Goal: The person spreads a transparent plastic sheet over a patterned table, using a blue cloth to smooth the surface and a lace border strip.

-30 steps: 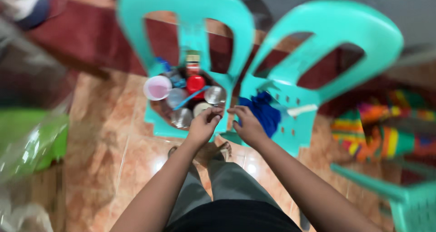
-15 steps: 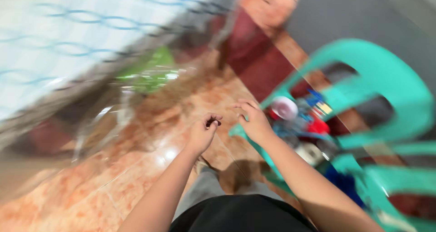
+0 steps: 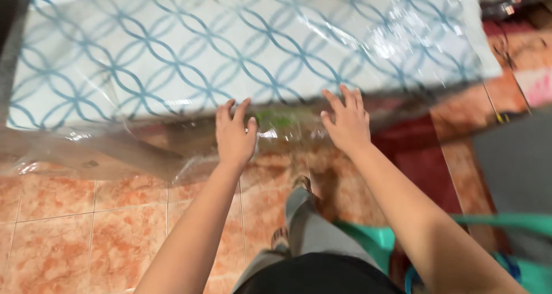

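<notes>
A white cloth with a blue looping pattern (image 3: 172, 52) covers a table and lies under a clear plastic sheet (image 3: 103, 150) that hangs over the near edge. My left hand (image 3: 234, 134) is spread flat with its fingers up against the hanging plastic at the table's edge. My right hand (image 3: 345, 121) is spread too, fingers apart, reaching to the same edge a little to the right. Neither hand holds anything.
Orange marbled floor tiles (image 3: 75, 225) lie below, with a dark red strip (image 3: 414, 156) to the right. My legs in grey trousers (image 3: 310, 231) and a sandalled foot show beneath. A teal plastic chair (image 3: 506, 225) is at the lower right.
The view has swung left, from the two teal chairs and their cups to the covered table. Both hands left the chair seats and now reach, spread, to the table's edge.
</notes>
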